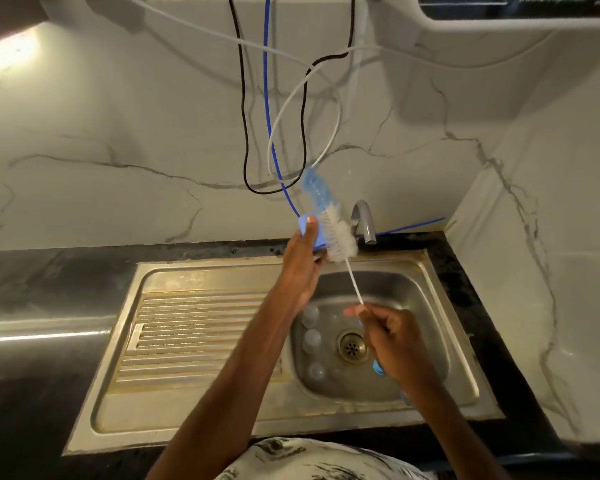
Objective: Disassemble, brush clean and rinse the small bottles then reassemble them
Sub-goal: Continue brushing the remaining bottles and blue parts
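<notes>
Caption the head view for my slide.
Left hand holds blue plastic cap; right hand pinches white-and-blue bottle brush over steel sink.

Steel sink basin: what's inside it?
Three small clear bottles beside the round metal drain; something blue peeks from under the right hand, which hides the rest.

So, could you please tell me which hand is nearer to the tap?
Left. The left hand is raised just left of the tap, gripping a blue cap; the right hand sits lower, over the sink basin, pinching the bottle brush by its wire handle.
</notes>
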A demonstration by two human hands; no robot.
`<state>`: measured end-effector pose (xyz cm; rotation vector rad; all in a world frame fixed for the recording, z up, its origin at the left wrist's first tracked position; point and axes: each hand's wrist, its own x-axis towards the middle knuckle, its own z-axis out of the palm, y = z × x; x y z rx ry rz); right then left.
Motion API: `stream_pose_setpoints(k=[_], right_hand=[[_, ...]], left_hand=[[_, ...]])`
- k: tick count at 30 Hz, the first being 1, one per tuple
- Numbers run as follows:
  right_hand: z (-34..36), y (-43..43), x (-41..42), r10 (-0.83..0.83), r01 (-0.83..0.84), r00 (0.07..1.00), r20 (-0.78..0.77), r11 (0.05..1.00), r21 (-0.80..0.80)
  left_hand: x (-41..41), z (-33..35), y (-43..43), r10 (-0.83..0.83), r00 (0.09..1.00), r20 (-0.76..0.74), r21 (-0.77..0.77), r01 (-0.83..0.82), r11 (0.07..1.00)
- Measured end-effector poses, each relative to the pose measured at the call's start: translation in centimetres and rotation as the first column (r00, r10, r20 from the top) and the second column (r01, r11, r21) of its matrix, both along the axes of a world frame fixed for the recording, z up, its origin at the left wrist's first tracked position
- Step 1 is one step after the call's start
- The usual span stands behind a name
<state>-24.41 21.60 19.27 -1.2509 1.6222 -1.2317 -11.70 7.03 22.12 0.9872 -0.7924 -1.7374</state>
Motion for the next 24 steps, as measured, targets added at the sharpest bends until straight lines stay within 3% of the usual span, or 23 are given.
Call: stream_pose_setpoints(k=[6,12,19,24], right_hand=[[0.7,-1.7,-0.9,-0.059,0.060,0.998,-0.018,0.998,0.013],[-0.3,-0.1,-1.0,-0.024,0.025,0.999,-0.035,1.000,0.012],[0.8,-2.4,-0.9,-0.093,0.094,0.994,-0.059,0.995,0.013],[-0.6,0.1,0.0,-0.047,0.047,0.998,-0.045,0.999,-0.001]], left_hand=[[-0.8,-0.4,1.0,-0.168,0.977,0.131,-0.014,0.171,0.985],[0.4,-0.4,0.1,0.006,1.000,-0.015,-0.010,-0.006,1.000],[-1.5,0.1,1.7,-0.051,0.998,-0.032,0.040,0.053,0.998],[-0.9,0.8,0.4,0.036,0.998,-0.044,0.030,-0.035,0.999]])
